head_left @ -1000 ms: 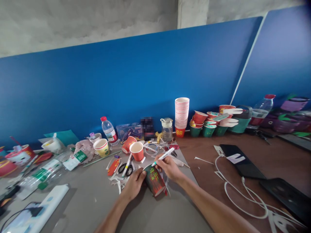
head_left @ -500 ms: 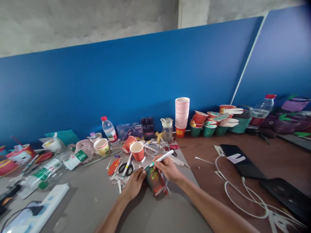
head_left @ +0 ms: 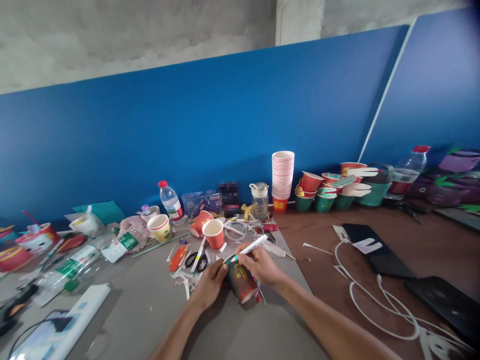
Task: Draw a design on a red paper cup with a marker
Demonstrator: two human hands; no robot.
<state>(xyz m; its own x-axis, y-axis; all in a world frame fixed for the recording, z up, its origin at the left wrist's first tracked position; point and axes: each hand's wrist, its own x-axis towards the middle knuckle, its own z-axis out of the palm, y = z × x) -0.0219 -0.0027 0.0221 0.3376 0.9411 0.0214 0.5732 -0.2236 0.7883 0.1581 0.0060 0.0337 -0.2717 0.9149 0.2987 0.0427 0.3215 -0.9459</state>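
Observation:
My left hand [head_left: 210, 282] is closed on the rim side of a paper cup [head_left: 242, 282], which lies tilted on its side above the grey table. Dark green colour covers much of the red cup, and its yellow print still shows through. Between the fingers of my right hand [head_left: 262, 262] is a white marker [head_left: 249, 248], its green tip touching the cup near the rim. Just behind them stands an upright red paper cup [head_left: 213, 234]. Black-handled scissors [head_left: 202, 262] and another marker [head_left: 198, 256] lie left of it among white paper scraps.
A tall stack of paper cups [head_left: 282, 175] stands by the blue partition [head_left: 187, 125], with green-painted cups [head_left: 325, 202] to its right. Bottles [head_left: 171, 202] and a white power strip [head_left: 84, 315] are at left. A phone [head_left: 375, 250] and white cable [head_left: 352, 295] lie on the brown table.
The marker tip and right hand have shifted slightly along the cup's rim. The whole view has moved a little; both hands keep their hold.

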